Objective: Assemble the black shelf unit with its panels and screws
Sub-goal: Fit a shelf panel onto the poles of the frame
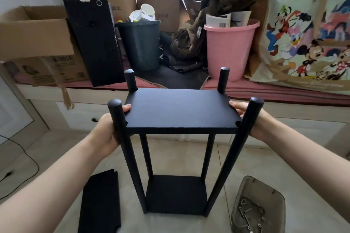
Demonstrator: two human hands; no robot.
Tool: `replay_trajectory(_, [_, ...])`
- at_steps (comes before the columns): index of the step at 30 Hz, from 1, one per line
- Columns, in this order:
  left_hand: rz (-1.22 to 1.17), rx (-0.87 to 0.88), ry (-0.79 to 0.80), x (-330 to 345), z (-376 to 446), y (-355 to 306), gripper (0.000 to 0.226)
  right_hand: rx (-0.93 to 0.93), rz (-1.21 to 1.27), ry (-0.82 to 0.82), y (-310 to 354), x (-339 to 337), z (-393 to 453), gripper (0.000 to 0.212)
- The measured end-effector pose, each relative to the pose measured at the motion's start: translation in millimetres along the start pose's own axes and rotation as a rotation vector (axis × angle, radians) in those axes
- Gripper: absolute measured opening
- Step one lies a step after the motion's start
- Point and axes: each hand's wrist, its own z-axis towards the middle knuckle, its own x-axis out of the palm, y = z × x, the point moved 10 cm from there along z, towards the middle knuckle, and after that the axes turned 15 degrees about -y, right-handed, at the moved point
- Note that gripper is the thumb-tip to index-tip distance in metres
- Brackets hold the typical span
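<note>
Hands (106, 128) gripping panel (180, 111) (black)

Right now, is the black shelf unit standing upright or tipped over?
Upright: the shelf unit stands on the floor, its four posts rising past the upper panel, which both hands grip at the sides.

Matt black shelf panel (180, 109) and smooth posts (121, 128); shiny metal screws (250, 212); glossy pink plastic bin (227, 47).

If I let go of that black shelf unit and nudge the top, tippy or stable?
Probably tippy: the shelf unit is tall and narrow, on a small bottom panel. The four thin posts may flex or rack. Both hands, left hand and right hand, hold the top panel.
</note>
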Motion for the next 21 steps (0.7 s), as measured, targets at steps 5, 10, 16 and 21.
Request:
replay_trajectory(5, [0.064,0.023,-0.013,-6,2,5,0.031,0.012,-0.052,-0.046,-5,-4,1,0.019])
replay_trajectory(10, [0.075,0.01,-0.052,-16,5,26,0.027,0.068,-0.043,-0.087,-14,-4,-9,0.02])
replay_trajectory(16, [0.043,0.039,-0.107,-15,4,27,0.022,0.132,0.045,-0.208,-23,-5,-12,0.02])
replay_trajectory(21, [0.039,0.051,-0.104,-13,2,27,0.02,0.132,0.087,-0.213,-27,-3,-13,0.021])
